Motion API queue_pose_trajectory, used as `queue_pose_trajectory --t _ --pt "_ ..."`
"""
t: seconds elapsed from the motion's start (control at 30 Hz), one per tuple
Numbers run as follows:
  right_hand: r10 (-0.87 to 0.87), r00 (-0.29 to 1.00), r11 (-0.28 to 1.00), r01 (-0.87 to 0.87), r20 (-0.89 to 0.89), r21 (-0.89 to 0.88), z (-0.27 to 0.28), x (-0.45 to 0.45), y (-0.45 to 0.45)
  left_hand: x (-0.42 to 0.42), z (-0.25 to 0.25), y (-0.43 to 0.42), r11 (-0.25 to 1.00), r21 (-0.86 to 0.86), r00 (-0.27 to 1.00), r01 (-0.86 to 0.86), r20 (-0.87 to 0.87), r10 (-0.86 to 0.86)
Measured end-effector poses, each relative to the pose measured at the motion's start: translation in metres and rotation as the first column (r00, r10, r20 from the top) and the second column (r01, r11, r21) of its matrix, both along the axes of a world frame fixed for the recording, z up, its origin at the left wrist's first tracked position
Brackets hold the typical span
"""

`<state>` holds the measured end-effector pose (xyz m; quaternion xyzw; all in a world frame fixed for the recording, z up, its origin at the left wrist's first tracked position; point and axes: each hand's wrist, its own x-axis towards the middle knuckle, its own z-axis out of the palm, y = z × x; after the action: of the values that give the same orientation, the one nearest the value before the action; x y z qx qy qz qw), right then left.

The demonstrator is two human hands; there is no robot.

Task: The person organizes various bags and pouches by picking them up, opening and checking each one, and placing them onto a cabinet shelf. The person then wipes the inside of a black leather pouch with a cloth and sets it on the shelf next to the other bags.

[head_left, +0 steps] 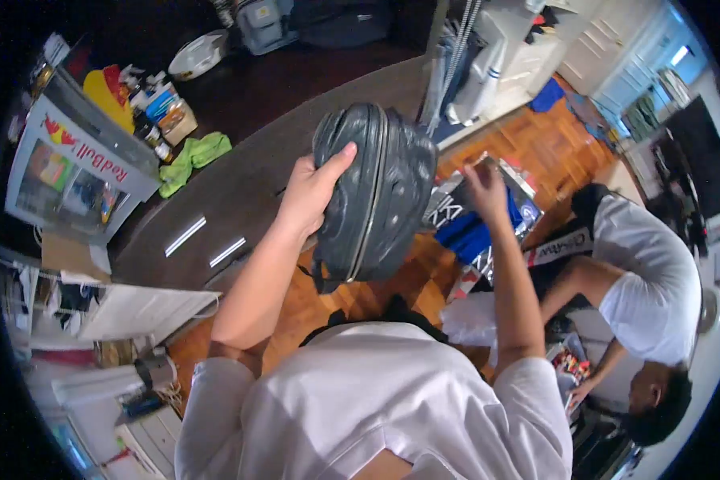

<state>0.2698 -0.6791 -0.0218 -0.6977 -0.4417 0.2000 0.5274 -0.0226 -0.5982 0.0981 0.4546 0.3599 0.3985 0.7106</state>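
My left hand (316, 188) grips a black leather bag (372, 196) by its left side, thumb on top and the other fingers hidden beneath. The bag is held up before my chest, its long zipper running down the middle and a strap hanging at the lower end. My right hand (488, 192) is raised to the right of the bag, apart from it, with its fingers loosely spread and slightly blurred. Below that hand lie a blue cloth (464, 238) and silver printed packaging (448, 204).
A dark curved table (264, 160) bears a green cloth (192, 160), bottles and boxes. A Red Bull mini fridge (80, 172) stands left. At right, another person in a white shirt (648, 272) bends over a container of small colourful items (572, 364). The floor is wood parquet (568, 152).
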Motion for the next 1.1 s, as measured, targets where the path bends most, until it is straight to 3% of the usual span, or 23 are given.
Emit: queue_pose_trajectory --t 0.03,0.07,0.1,0.13,0.17,0.2,0.27,0.3,0.33,0.37,0.4,0.43,0.47,0.5,0.53,0.57,0.6,0.67,0.87,1.0,1.03,1.1 --pt "0.244 0.959 0.970 -0.245 -0.146 0.012 -0.004 -0.024 0.000 0.005 0.003 0.002 1.000 -0.023 0.999 -0.008 0.049 0.009" --pt "0.403 0.834 0.894 -0.447 -0.376 -0.034 0.019 -0.057 -0.008 0.008 0.006 0.006 0.999 -0.044 0.997 -0.030 0.063 0.032" --pt "0.519 0.729 0.853 -0.407 -0.446 0.328 -0.011 -0.089 -0.008 0.010 0.009 0.009 0.997 -0.063 0.995 -0.049 0.081 0.054" --pt "0.595 0.701 0.799 -0.465 -0.394 0.381 -0.004 -0.108 -0.002 0.013 0.011 0.012 0.994 -0.083 0.992 -0.066 0.102 0.075" --pt "0.569 0.620 0.821 -0.396 -0.540 0.410 0.019 -0.121 0.003 0.009 0.007 0.018 1.000 -0.024 0.995 0.000 0.102 0.003" --pt "0.531 0.516 0.847 -0.323 -0.672 0.422 0.042 -0.131 0.007 -0.003 0.003 0.022 0.994 -0.021 0.970 0.111 0.218 -0.104" --pt "0.478 0.413 0.873 -0.125 -0.775 0.472 0.066 -0.134 0.024 -0.027 -0.010 0.025 0.947 0.031 0.845 0.321 0.442 -0.301" --pt "0.459 0.438 0.876 -0.080 -0.773 0.475 0.067 -0.133 0.035 -0.021 -0.016 0.008 0.981 -0.071 0.943 0.183 0.294 -0.154" --pt "0.431 0.567 0.890 -0.138 -0.702 0.434 0.069 -0.129 0.045 -0.004 -0.018 -0.005 0.998 -0.061 0.964 -0.004 -0.267 -0.013" --pt "0.399 0.681 0.906 -0.188 -0.614 0.380 0.070 -0.127 0.051 -0.012 -0.049 -0.007 0.996 -0.031 0.997 0.080 0.005 -0.080" --pt "0.368 0.778 0.922 -0.232 -0.510 0.311 0.067 -0.125 0.056 -0.020 -0.080 -0.008 0.989 0.016 0.950 0.149 0.274 -0.148" --pt "0.354 0.830 0.933 -0.284 -0.432 0.219 0.057 -0.119 0.063 -0.019 -0.076 -0.010 0.992 0.004 0.968 0.128 0.217 -0.126" --pt "0.238 0.966 0.948 -0.208 -0.100 0.242 0.057 -0.114 0.061 -0.015 -0.066 -0.012 0.994 -0.008 0.982 0.107 0.159 -0.105" --pt "0.073 0.968 0.945 -0.144 0.238 0.295 0.060 -0.109 0.058 -0.012 -0.060 -0.012 0.996 -0.020 0.991 0.088 0.099 -0.085" --pt "-0.119 0.837 0.923 -0.105 0.534 0.370 0.062 -0.108 0.055 -0.013 -0.060 -0.011 0.996 -0.069 0.995 0.058 0.083 -0.052" --pt "0.010 0.913 0.906 -0.181 0.408 0.382 0.062 -0.111 0.048 -0.013 -0.061 -0.010 0.993 -0.116 0.998 0.024 0.068 -0.017" --pt "0.294 0.910 0.898 -0.368 0.294 0.243 0.074 -0.117 0.032 -0.014 -0.061 -0.010 0.987 -0.163 0.999 -0.009 0.051 0.017" --pt "0.582 0.657 0.744 -0.668 0.478 0.011 0.084 -0.132 0.016 -0.019 -0.064 -0.013 0.980 -0.201 0.998 -0.014 0.065 0.027" --pt "0.763 0.543 0.612 -0.781 0.351 -0.123 0.068 -0.141 0.005 -0.043 -0.073 -0.021 0.996 -0.034 0.997 0.078 -0.020 -0.079" --pt "0.677 0.530 0.641 -0.765 0.511 -0.055 0.075 -0.142 0.005 -0.056 -0.061 -0.022 0.976 -0.059 0.970 0.211 -0.110 -0.216" --pt "0.693 0.531 0.630 -0.774 0.488 -0.052 0.079 -0.144 0.005 -0.061 -0.062 -0.022 0.969 -0.028 0.961 0.246 -0.122 -0.248" --pt "0.810 0.523 0.565 -0.816 0.265 -0.118 0.082 -0.146 0.007 -0.070 -0.064 -0.022 0.948 0.033 0.939 0.318 -0.148 -0.310"
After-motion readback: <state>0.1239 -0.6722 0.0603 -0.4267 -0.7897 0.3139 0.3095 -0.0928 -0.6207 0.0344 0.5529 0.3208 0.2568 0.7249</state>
